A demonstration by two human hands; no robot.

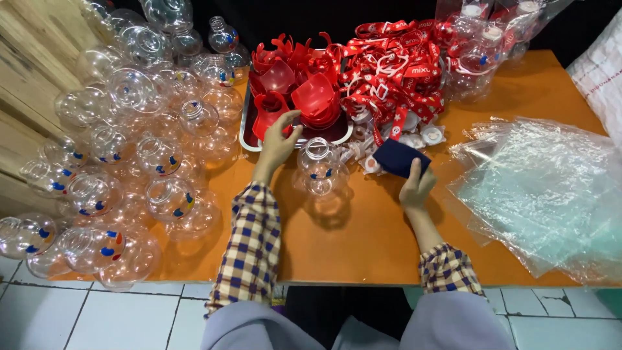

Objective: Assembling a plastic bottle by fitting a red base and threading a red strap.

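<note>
My left hand (278, 144) reaches over the rim of a metal tray (247, 138) and touches a red plastic piece (269, 111) among several red scoop-shaped pieces (311, 94). Whether it grips the piece I cannot tell. My right hand (416, 186) holds a folded dark blue cloth (396, 155) against the orange table (363, 227). A clear round plastic bottle (319, 165) stands upright between my two hands.
Several clear round bottles (129, 129) are heaped on the table's left side. A pile of red straps (395, 65) and small white caps (421, 137) lies behind the cloth. Clear plastic bags (544, 194) are stacked at the right. Wooden planks (26, 78) line the left edge.
</note>
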